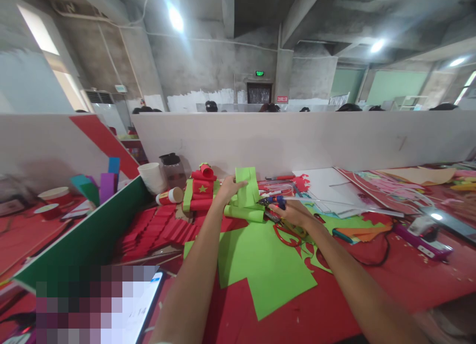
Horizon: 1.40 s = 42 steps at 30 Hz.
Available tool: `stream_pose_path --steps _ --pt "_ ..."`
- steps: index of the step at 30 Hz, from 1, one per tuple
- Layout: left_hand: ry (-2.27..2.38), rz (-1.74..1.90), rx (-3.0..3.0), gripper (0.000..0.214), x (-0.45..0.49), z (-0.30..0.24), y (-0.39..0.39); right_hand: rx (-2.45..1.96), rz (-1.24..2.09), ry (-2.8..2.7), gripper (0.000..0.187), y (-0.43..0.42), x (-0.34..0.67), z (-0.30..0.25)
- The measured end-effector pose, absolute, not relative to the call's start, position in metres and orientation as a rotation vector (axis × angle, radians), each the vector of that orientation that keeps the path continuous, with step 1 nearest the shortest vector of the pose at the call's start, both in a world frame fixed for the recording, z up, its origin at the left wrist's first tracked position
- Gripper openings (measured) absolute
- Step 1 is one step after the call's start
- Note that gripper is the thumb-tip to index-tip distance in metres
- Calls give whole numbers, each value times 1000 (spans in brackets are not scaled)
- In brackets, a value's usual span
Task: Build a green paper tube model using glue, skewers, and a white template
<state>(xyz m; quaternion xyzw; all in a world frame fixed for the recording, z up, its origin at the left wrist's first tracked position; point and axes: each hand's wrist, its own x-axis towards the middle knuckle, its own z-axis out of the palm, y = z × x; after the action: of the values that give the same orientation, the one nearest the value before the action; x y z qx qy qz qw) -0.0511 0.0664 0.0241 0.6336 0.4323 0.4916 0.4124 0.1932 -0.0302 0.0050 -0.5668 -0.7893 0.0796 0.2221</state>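
My left hand grips an upright strip of light-green paper near its left edge. This strip belongs to a green paper construction with a rolled tube along its front. My right hand is closed around a blue glue gun, whose nozzle points left and lies close to the green strip; I cannot tell whether they touch. A long clear glue stick runs out behind the gun to the right. Large green paper sheets lie below my hands, and red-handled scissors rest near my right wrist.
Left of my hands stand a red-and-green paper model with a yellow star and folded red paper strips. Paper cups and a green divider are farther left. A purple tool lies right; a white partition borders the back.
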Motion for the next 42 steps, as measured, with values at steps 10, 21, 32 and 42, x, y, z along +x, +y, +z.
stream_pose_path --steps 10,21,32,42 --pt "1074 1227 1500 46 -53 25 64 -1513 203 -2181 41 -26 199 6" --pt "1061 1202 1567 39 -51 20 71 -1537 161 -2125 46 -27 199 7" --pt "1087 1157 1671 34 -51 16 77 -1364 109 -2052 44 -21 202 1" --pt "1059 1198 1578 37 -52 16 77 -1476 185 -2114 41 -29 201 9"
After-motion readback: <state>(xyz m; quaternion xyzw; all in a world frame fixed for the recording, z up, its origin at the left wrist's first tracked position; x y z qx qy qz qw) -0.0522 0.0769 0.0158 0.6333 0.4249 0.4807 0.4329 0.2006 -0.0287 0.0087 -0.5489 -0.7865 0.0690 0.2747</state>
